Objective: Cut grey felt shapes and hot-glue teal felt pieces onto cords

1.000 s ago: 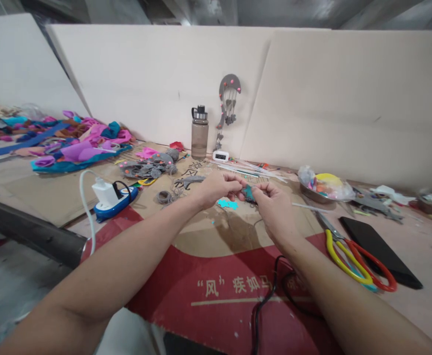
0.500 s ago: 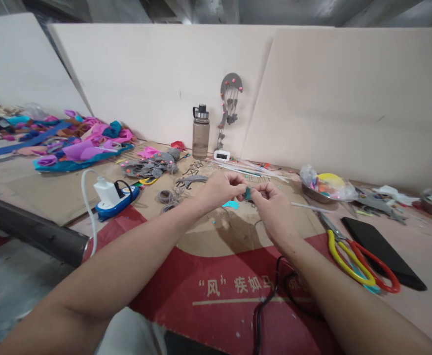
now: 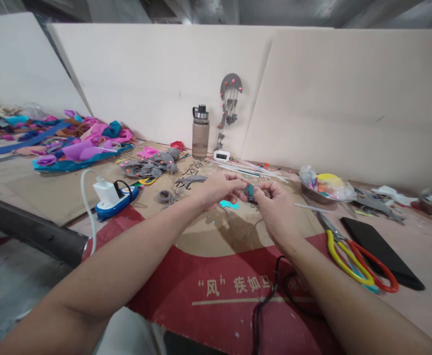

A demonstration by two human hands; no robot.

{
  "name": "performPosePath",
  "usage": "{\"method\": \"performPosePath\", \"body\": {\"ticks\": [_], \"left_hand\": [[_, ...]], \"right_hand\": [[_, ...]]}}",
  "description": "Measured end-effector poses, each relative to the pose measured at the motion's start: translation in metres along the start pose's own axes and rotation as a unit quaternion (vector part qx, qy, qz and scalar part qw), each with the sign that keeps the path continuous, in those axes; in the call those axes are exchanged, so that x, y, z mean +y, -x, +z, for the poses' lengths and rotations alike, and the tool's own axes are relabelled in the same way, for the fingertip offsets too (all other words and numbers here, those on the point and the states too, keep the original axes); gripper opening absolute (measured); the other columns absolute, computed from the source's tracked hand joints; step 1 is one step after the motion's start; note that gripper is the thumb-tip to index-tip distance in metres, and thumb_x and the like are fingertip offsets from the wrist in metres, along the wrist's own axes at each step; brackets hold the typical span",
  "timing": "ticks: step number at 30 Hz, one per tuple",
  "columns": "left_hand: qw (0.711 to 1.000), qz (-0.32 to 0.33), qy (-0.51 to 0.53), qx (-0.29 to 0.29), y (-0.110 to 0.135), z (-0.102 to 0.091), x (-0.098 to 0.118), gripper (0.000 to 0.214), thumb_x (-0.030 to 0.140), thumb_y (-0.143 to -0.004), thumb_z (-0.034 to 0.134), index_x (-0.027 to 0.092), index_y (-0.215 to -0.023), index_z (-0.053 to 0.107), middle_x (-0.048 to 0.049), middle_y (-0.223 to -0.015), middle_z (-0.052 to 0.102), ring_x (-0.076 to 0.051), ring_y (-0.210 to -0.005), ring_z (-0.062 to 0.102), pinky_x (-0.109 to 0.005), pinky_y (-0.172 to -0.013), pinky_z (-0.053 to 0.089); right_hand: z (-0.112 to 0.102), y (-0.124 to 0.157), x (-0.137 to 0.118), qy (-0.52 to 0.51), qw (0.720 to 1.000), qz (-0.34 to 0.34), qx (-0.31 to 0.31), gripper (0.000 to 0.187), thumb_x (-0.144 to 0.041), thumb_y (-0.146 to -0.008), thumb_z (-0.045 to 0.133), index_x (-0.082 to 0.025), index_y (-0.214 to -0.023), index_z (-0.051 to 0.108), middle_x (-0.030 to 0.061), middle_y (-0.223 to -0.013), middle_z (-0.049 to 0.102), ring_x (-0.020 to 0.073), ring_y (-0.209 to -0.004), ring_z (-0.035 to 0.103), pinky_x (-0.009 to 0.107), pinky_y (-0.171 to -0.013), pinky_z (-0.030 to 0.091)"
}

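Observation:
My left hand [image 3: 223, 191] and my right hand [image 3: 277, 209] meet over the cardboard, fingertips at a small teal piece [image 3: 250, 189] with something dark grey against it. The right thumb and fingers pinch this piece. Curled against its other side are the left fingers, with the thumb on top; the fingertips partly hide it. A bright turquoise scrap [image 3: 229, 204] lies just below the left hand. Grey cord [image 3: 167, 197] sits coiled to the left, beside a flat grey strip [image 3: 192, 179].
Yellow-and-red-handled scissors [image 3: 349, 251] and a black phone [image 3: 382, 254] lie at right. A metal bowl [image 3: 321, 194] stands behind them. At left are a blue power strip [image 3: 117, 204], grey felt pieces [image 3: 149, 165] and colourful scraps [image 3: 86, 148]. A bottle [image 3: 200, 135] stands behind.
The left fingers have loosened and spread slightly around the teal piece. It has turned between the hands, so more of it and its grey part shows.

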State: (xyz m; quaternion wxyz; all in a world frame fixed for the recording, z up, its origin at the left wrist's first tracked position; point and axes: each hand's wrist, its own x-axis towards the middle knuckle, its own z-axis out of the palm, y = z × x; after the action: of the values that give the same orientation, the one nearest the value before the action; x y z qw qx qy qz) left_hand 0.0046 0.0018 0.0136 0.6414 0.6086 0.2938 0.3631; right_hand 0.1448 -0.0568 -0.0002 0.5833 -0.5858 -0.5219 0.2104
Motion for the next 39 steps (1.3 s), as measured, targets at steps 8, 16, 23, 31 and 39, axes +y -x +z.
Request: {"method": "performPosePath", "body": {"ticks": [8,16,23,31,39], "left_hand": [[0.997,0.052,-0.018,0.051,-0.002,0.008,-0.01,0.008,0.018,-0.08,0.065,0.01,-0.081,0.066,-0.0041,-0.063,0.068,-0.009,-0.054,0.063,-0.018,-0.048,0.046],[0.983,0.103,-0.11,0.103,0.004,0.013,-0.003,0.007,0.01,-0.078,0.059,0.011,-0.075,0.065,0.0003,-0.057,0.063,-0.006,-0.047,0.057,-0.016,-0.045,0.044],[0.978,0.097,-0.146,0.109,0.004,0.01,-0.002,0.005,0.015,-0.08,0.059,0.012,-0.077,0.063,0.0012,-0.059,0.061,-0.006,-0.048,0.06,-0.012,-0.041,0.039],[0.977,0.102,-0.148,0.11,0.002,0.009,-0.004,0.005,0.014,-0.079,0.059,0.012,-0.078,0.064,-0.0015,-0.064,0.065,-0.009,-0.054,0.064,-0.015,-0.045,0.046],[0.971,0.122,-0.173,0.11,0.003,0.011,-0.003,0.006,0.011,-0.076,0.059,0.013,-0.072,0.063,0.0005,-0.057,0.064,-0.007,-0.048,0.059,-0.015,-0.047,0.047]], "right_hand": [[0.002,0.002,0.0,-0.002,1.0,-0.013,-0.009,0.02,-0.038,-0.075,0.06,-0.019,-0.077,0.06,-0.0043,-0.059,0.05,0.0109,-0.054,0.038,0.025,-0.052,0.029],[0.003,0.0,0.008,-0.009,0.999,-0.034,-0.023,0.024,-0.041,-0.078,0.061,-0.017,-0.082,0.063,-0.004,-0.059,0.048,0.0109,-0.054,0.036,0.025,-0.052,0.029],[0.002,-0.001,0.009,-0.019,0.998,-0.042,-0.035,0.023,-0.038,-0.079,0.062,-0.018,-0.089,0.06,-0.0042,-0.063,0.047,0.0116,-0.057,0.039,0.026,-0.053,0.03],[0.001,-0.003,0.009,-0.022,0.996,-0.071,-0.041,0.022,-0.037,-0.082,0.061,-0.02,-0.093,0.053,-0.0047,-0.067,0.049,0.0118,-0.059,0.044,0.026,-0.055,0.034],[-0.004,-0.004,0.004,0.059,0.993,-0.095,-0.033,0.017,-0.034,-0.081,0.059,-0.018,-0.087,0.06,-0.0044,-0.061,0.048,0.0114,-0.055,0.04,0.027,-0.054,0.031]]}}
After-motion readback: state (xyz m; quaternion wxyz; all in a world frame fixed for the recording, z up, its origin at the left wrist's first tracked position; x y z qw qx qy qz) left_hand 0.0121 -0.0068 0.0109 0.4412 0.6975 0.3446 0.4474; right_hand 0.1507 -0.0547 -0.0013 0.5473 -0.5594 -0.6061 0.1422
